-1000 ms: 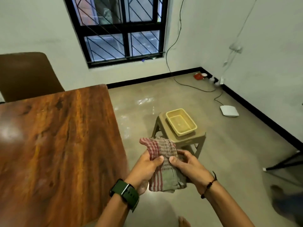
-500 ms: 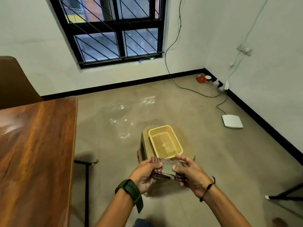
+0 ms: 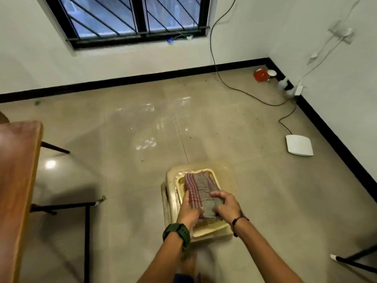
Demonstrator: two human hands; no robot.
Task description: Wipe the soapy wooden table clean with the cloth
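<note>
The cloth [image 3: 201, 189], a folded red-and-white checked piece with a grey-green end, lies in a pale yellow basket [image 3: 208, 229]. It runs lengthwise away from the person, its far end near the basket's far rim and its near, grey-green end caught between the two hands. The left hand [image 3: 189, 211] grips the cloth's left edge, thumb laid along the checked part and fingers curled under the fabric. The right hand [image 3: 225, 205] holds the right side of the same end, fingers bent over the top of it. The hands sit close together with only the narrow strip of cloth between them, both low over the near half of the basket. A dark green watch [image 3: 179, 234] is on the left wrist and a thin black cord bracelet [image 3: 237, 220] on the right.

The basket rests on a beige plastic stool [image 3: 169, 193] standing on the glossy floor. The wooden table [image 3: 16, 180] is well apart from the cloth, at the left edge of view.
</note>
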